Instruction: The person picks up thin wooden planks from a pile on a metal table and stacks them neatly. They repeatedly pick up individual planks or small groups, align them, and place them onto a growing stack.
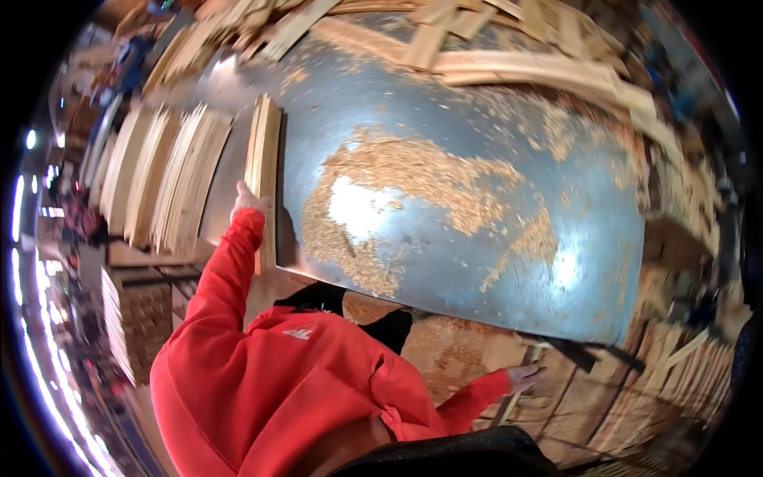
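Observation:
My left hand (248,200) is at the left side of a narrow stack of wooden boards (265,151), with its fingers closed against the wood. The stack lies lengthwise along the left part of a shiny metal table (445,278), and its near end juts past the table's front edge. My right hand (524,377) hangs out low on the right, away from the table top, fingers stretched and nothing in them. Both arms are in red sleeves.
Several board stacks (171,179) stand left of my left hand. Wood shavings (429,171) are strewn over the metal table. Loose boards (517,63) pile along its far edge. More stacked timber (143,318) is at the lower left, and planks (668,381) lie at the lower right.

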Tool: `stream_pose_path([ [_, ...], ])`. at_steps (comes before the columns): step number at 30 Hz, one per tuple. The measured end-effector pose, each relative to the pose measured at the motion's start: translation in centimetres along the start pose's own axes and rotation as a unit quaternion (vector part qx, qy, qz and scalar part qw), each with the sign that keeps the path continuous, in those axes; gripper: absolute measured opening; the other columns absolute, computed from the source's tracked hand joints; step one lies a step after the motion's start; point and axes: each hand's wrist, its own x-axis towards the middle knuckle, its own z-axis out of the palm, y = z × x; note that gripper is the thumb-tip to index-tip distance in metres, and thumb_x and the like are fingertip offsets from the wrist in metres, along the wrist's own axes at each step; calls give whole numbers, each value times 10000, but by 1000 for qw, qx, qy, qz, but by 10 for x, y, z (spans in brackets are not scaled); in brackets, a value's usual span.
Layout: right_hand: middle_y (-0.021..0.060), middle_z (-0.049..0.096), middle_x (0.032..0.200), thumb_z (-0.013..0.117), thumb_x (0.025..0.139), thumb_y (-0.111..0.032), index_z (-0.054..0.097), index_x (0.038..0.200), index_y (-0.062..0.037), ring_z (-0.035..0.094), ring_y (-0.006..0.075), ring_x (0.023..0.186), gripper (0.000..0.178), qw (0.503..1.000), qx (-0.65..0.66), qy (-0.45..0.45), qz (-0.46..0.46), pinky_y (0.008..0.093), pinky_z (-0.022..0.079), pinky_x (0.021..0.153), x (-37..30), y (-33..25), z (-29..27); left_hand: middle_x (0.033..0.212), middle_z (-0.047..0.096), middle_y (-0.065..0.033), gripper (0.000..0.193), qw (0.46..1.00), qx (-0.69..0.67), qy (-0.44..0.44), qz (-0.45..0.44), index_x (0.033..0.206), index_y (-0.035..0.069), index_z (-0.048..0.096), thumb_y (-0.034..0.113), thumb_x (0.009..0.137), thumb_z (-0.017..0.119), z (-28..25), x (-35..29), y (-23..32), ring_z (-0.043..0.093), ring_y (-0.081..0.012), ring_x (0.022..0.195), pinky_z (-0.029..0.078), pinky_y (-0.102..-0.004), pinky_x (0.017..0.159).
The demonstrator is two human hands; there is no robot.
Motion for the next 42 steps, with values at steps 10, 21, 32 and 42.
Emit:
stream_pose_path([
  [10,204,612,1209,558,921,-191,551,1261,19,621,306,1068,400,765,-1,-577,-287,375,484,911,-281,-306,213,1346,471,-196,992,994,91,-47,33,1495,158,107,299,747,743,-86,113,-110,502,-376,1218,431,-488,977],
  [21,193,507,1351,601,846,-455,433,1389,-89,484,345,1245,676,635,-272,-508,-515,406,368,1057,-322,-478,580,1422,409,-161,1141,989,127,-55,44,1517,168,28,274,689,806,-76,155,-161,435,-369,1282,386,-454,1048],
  [32,250,502,1277,726,719,-487,290,1401,-111,535,419,1133,892,475,-434,-541,-542,461,431,978,-347,-435,680,1346,488,-196,961,992,63,-99,-35,1472,121,209,363,722,759,-97,150,-136,491,-397,1214,404,-491,997],
  [42,158,640,1108,597,789,-54,589,1210,-100,613,352,1008,423,317,-322,-699,-555,398,491,896,-301,-482,458,1355,481,-208,937,994,-7,-111,23,1456,77,253,384,726,755,-109,149,-144,472,-375,1241,389,-430,1030],
])
